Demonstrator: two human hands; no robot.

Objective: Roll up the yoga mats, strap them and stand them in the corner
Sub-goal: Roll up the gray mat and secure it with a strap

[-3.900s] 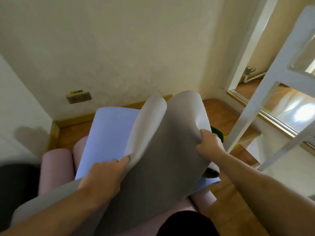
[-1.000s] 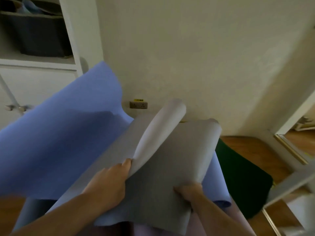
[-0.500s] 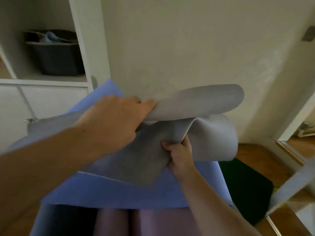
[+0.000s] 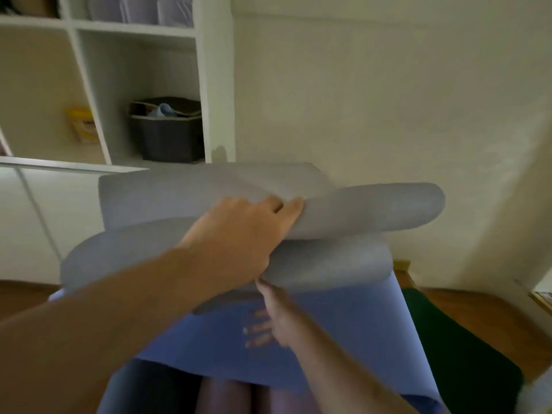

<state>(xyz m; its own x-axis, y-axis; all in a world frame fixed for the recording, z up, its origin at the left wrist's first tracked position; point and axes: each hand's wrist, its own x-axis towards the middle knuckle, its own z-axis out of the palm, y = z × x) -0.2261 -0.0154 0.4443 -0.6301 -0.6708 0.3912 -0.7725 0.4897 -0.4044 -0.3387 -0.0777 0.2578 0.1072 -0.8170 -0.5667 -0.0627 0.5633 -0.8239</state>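
Currently rolling stage. Soft grey foam yoga mat [image 4: 343, 210] is held up, loosely folded, above the blue yoga mat [image 4: 343, 333]. Left hand [image 4: 239, 234] curls over its top fold, gripping; right hand [image 4: 270, 315] pinches the lower fold from beneath, fingers blurred. Next move, likely: lay it flat and tighten the roll. No strap visible; dark green mat [image 4: 454, 354] partly cut off, right.

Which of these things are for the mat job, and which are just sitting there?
For the job:
grey mat, held by left hand
right hand, under it
blue mat
dark green mat

Just sitting there:
white shelf
dark bin
yellow box
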